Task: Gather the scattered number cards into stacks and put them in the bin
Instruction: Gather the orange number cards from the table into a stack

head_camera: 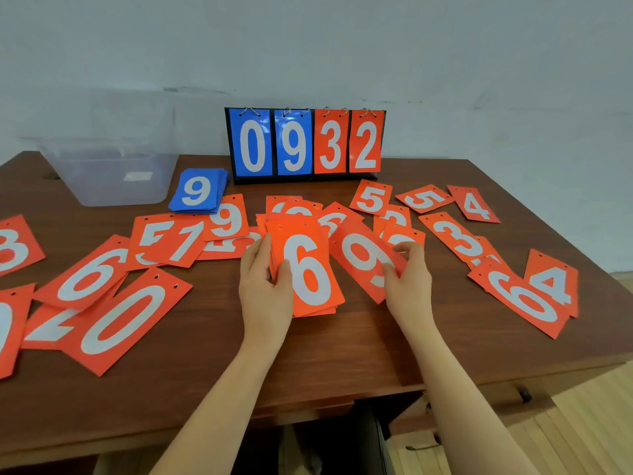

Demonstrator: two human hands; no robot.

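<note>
My left hand [263, 286] grips a stack of orange cards [305, 269] with a white 6 on top, held just above the table's middle. My right hand [407, 279] pinches the near end of an orange 9 card [363, 255] lying beside that stack. Several more orange number cards lie scattered: a 0 [126, 317], a 6 [89, 275] and a 1 [178, 241] on the left, a 3 [455, 234], a 6 [524, 296] and a 4 [551, 282] on the right. A blue stack topped by a 9 [198, 193] sits by the clear plastic bin [113, 193] at the back left.
A flip scoreboard [305, 145] reading 0932 stands at the back centre against the wall. The wooden table [342, 347] has its front edge close to me and its right edge near the 4 card. Wooden flooring shows at lower right.
</note>
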